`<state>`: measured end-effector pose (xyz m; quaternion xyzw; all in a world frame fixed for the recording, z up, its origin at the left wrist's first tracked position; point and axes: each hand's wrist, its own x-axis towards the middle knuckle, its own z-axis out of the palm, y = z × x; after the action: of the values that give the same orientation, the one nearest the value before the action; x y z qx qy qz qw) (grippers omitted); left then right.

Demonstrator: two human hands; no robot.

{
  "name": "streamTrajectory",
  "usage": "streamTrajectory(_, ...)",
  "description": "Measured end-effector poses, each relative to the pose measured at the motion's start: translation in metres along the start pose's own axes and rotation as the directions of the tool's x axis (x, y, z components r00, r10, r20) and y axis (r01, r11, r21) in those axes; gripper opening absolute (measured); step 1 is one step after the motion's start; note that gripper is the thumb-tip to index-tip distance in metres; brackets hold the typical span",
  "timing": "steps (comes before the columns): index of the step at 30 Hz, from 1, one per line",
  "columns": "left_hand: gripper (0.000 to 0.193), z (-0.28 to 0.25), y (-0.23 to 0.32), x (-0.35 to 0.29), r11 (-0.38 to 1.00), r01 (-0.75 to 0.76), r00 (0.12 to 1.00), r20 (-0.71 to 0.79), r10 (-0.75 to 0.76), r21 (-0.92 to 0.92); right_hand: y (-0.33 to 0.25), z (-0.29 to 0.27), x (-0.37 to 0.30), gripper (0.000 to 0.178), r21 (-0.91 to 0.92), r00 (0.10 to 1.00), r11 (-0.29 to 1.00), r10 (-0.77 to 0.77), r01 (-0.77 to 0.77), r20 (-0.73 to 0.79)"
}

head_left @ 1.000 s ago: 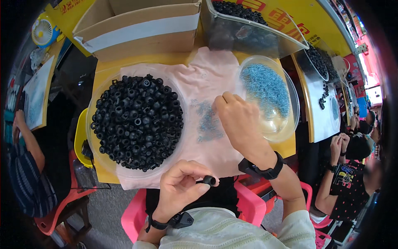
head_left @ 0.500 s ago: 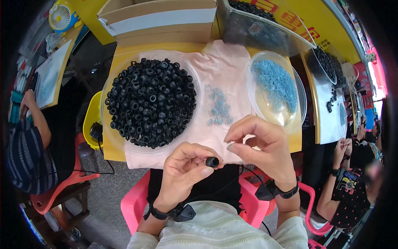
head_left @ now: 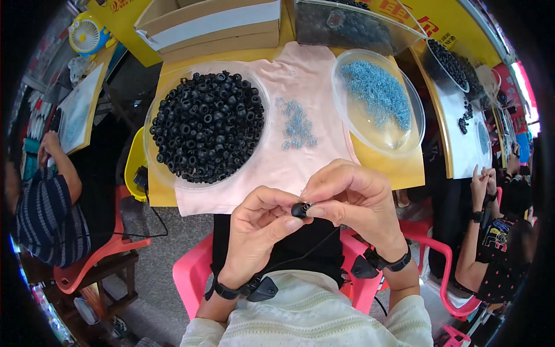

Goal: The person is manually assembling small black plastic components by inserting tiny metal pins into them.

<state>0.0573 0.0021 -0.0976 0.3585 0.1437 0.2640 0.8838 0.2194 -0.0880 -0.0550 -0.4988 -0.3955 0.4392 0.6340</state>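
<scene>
Between the thumb and fingers of my left hand (head_left: 254, 225) is a small black hollow plastic part (head_left: 297, 210), its opening turned toward the right. My right hand (head_left: 361, 196) pinches a tiny metal spring (head_left: 308, 205) at that opening; the fingertips partly cover it, and how far in it sits I cannot tell. Both hands meet just off the near edge of a pale pink cloth (head_left: 324, 87). On the cloth lies a loose scatter of small bluish springs (head_left: 298, 128). To the left, black parts (head_left: 208, 124) are heaped in a round clear dish (head_left: 266, 121).
Another clear dish (head_left: 378, 137) at the right holds many more bluish springs (head_left: 378, 92). Behind stand a cardboard box (head_left: 214, 32) and a clear bin (head_left: 358, 34) of black parts. A yellow basket (head_left: 134, 168) is left of the table. Other people sit at tables on both sides.
My right hand has moved left and brought the spring to the black part, which the left hand still holds. The view has shifted slightly, so the table appears higher.
</scene>
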Motion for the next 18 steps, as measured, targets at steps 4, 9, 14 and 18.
streamTrajectory(4,0.024,0.001,0.0,-0.001,1.0,0.001,1.0,0.003,-0.001,-0.02,0.003,0.001,-0.002,0.016,-0.018,0.999,0.999,-0.045,0.046,0.006)
streamTrajectory(9,0.022,0.0,-0.004,-0.001,0.995,0.032,0.999,-0.032,-0.035,-0.093,0.009,0.003,-0.002,0.019,-0.213,0.984,0.961,-0.175,0.174,0.015)
streamTrajectory(14,0.02,-0.005,-0.004,0.0,0.986,0.039,0.998,-0.046,-0.047,-0.161,0.011,0.007,0.001,0.021,-0.416,0.976,0.884,-0.214,0.213,0.044)
streamTrajectory(18,0.019,-0.014,-0.004,0.001,0.98,0.025,0.996,-0.08,-0.041,-0.198,0.017,0.014,0.007,0.024,-0.539,0.947,0.786,-0.312,0.305,0.08)
